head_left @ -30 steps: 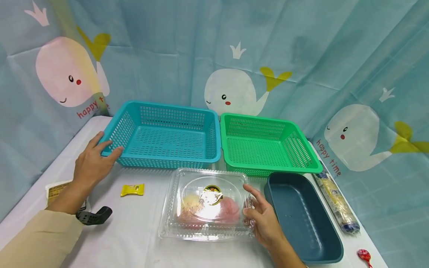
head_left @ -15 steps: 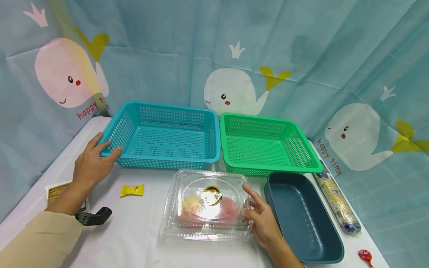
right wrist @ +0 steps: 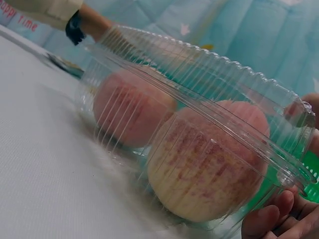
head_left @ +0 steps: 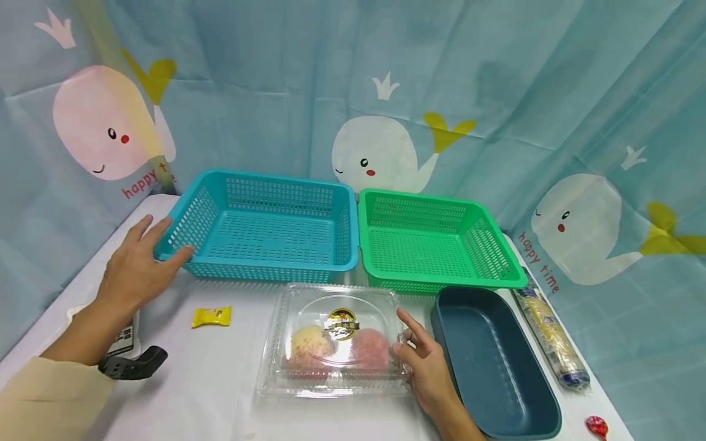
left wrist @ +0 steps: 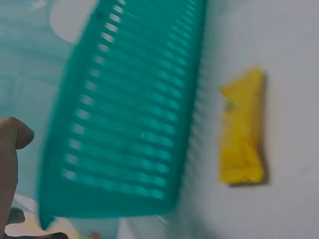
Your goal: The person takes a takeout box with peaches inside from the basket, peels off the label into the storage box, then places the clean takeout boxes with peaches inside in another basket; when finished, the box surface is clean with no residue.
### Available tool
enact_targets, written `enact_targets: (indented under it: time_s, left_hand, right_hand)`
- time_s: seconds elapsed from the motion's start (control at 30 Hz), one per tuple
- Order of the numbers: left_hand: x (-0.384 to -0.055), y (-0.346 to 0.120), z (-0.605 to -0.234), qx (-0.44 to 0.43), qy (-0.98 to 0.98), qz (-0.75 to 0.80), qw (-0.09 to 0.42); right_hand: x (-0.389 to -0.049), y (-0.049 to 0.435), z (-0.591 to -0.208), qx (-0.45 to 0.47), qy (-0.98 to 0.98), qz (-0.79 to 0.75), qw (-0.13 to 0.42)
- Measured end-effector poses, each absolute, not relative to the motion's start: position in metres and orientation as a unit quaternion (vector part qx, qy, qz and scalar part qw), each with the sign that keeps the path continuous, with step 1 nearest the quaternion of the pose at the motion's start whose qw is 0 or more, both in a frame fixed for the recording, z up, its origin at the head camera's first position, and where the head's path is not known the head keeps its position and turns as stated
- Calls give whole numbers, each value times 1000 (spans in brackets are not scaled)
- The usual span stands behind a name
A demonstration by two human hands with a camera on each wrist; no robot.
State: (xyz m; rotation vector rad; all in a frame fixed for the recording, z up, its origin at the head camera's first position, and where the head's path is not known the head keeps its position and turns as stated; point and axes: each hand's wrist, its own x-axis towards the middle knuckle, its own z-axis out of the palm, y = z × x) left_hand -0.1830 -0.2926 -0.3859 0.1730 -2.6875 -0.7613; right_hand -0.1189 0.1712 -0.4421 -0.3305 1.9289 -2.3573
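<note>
My left hand (head_left: 129, 269) is at the near left corner of the blue perforated basket (head_left: 270, 272), its fingers spread and its thumb over the rim. In the left wrist view, a gap shows between the fingers and the basket. My right hand (head_left: 427, 367) holds the right edge of a clear plastic clamshell box (head_left: 369, 300), thumb above and fingers curled below in the right wrist view. Inside lie a yellowish peach (head_left: 310, 348) and a pink peach (head_left: 370, 349), under a lid with a round black-and-yellow sticker. A small yellow wrapped snack (head_left: 212, 316) lies between the hands.
A green basket (head_left: 441, 283) stands beside the blue one. Right of the box is a dark blue tub (head_left: 485, 343). Along the table's right edge lie a long clear-wrapped packet (head_left: 554, 337) and a red lollipop (head_left: 597, 425). My left forearm partly covers a flat packet (head_left: 125, 343).
My left hand has shifted left and back from the basket corner, uncovering more of the packet under the forearm. The right hand keeps its hold on the box, whose glare has lessened.
</note>
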Motion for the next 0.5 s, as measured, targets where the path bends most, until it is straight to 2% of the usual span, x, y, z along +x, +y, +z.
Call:
enact_targets:
  time_s: [0.37,0.5]
  left_hand:
    - [-147,-266,-337,43,-916,-289,274]
    - [-137,-250,-333,2,-904,-325,277]
  right_hand:
    - [-119,171,-446,-112,647,-754,17]
    - [-119,170,-446,-107,652,-751,10]
